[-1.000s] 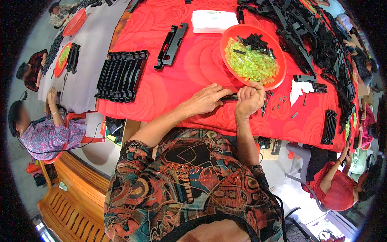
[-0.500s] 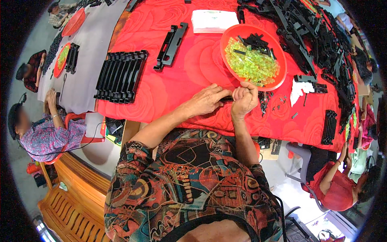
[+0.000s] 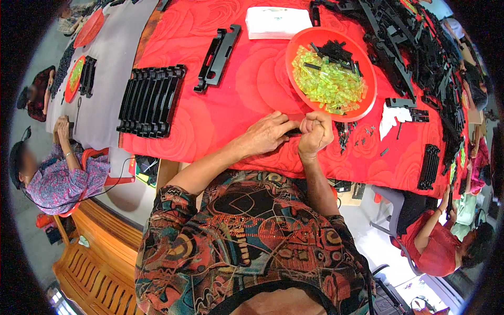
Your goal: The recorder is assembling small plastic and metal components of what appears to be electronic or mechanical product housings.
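Black part (image 3: pixel 292 132) between 2 hands (image 3: pixel 294 134), fingers curled.

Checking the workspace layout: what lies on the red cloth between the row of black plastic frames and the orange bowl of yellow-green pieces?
In the head view, two long black plastic bars lying side by side, then bare red tablecloth.

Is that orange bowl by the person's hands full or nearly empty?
Partly full. The orange bowl holds a heap of yellow-green pieces and some black parts, but bare orange still shows along its rim.
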`<action>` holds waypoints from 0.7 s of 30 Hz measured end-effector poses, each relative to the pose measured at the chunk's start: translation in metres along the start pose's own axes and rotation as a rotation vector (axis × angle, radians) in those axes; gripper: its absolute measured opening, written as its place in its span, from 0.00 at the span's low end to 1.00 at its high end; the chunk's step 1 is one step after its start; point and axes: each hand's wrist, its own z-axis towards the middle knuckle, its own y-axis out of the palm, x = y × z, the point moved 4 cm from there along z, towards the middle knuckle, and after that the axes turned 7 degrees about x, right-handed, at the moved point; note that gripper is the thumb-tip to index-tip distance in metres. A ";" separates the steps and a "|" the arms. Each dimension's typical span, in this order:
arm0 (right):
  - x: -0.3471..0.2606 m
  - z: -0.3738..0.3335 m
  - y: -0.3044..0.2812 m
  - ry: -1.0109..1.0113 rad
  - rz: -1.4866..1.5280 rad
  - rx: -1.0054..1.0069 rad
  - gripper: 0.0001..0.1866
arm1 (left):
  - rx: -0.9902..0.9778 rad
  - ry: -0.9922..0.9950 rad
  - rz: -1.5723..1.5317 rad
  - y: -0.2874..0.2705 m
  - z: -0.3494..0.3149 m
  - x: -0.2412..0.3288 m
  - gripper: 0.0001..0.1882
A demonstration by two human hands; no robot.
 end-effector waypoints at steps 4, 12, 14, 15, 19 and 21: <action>0.003 0.002 0.000 0.007 -0.030 -0.023 0.11 | -0.021 -0.018 -0.012 0.002 -0.002 -0.003 0.27; 0.000 0.004 0.002 0.093 0.111 0.014 0.10 | 0.027 -0.018 0.050 -0.008 0.002 0.009 0.22; -0.003 0.004 0.001 0.137 0.153 0.060 0.09 | 0.060 -0.006 0.088 -0.010 0.000 0.011 0.20; -0.005 0.004 0.000 0.159 0.175 0.084 0.09 | 0.063 0.035 0.125 -0.008 -0.002 0.011 0.18; -0.034 0.016 -0.009 0.132 0.194 0.227 0.09 | 0.067 0.114 0.204 -0.003 -0.009 0.010 0.15; -0.038 0.018 -0.020 0.112 0.165 0.243 0.09 | 0.071 0.133 0.229 -0.003 -0.009 0.011 0.14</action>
